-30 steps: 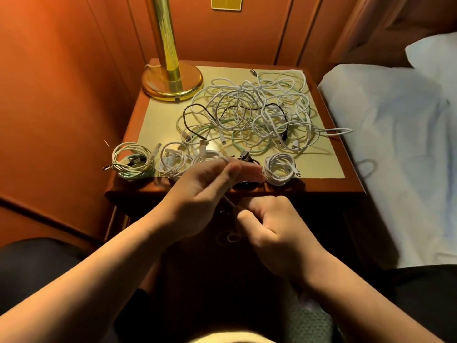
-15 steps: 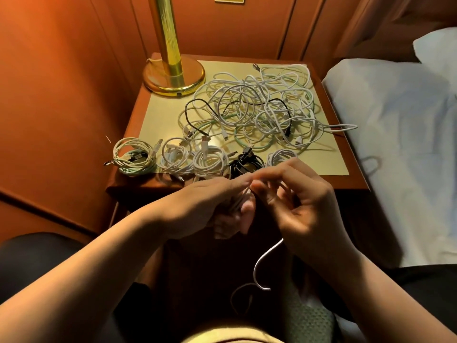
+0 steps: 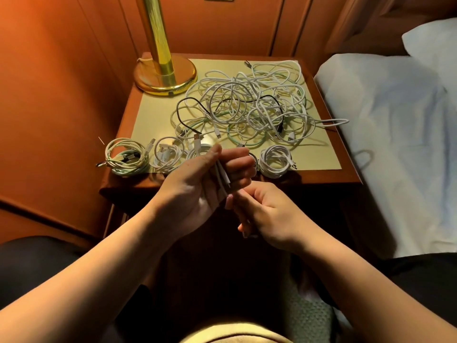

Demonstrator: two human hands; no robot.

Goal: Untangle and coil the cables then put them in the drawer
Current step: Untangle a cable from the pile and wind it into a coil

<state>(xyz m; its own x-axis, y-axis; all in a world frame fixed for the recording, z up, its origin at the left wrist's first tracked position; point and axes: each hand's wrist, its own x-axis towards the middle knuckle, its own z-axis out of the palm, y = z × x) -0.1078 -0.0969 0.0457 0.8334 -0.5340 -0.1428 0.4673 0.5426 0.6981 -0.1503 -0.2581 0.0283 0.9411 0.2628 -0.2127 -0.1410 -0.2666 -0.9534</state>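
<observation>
Cables: finished coils (image 3: 126, 157) line the desk's (image 3: 321, 175) front edge, the tangle (image 3: 249, 105) behind. My left grip (image 3: 205, 179) clasps a white cable (image 3: 222, 178); my right grip (image 3: 262, 211) pinches its tail. Slack tension could spring my loops apart.

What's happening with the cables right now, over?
Left hand grips a white cable; right hand pinches its lower end. Big tangle waits on nightstand. Coils along front edge. Nothing blocking.
</observation>
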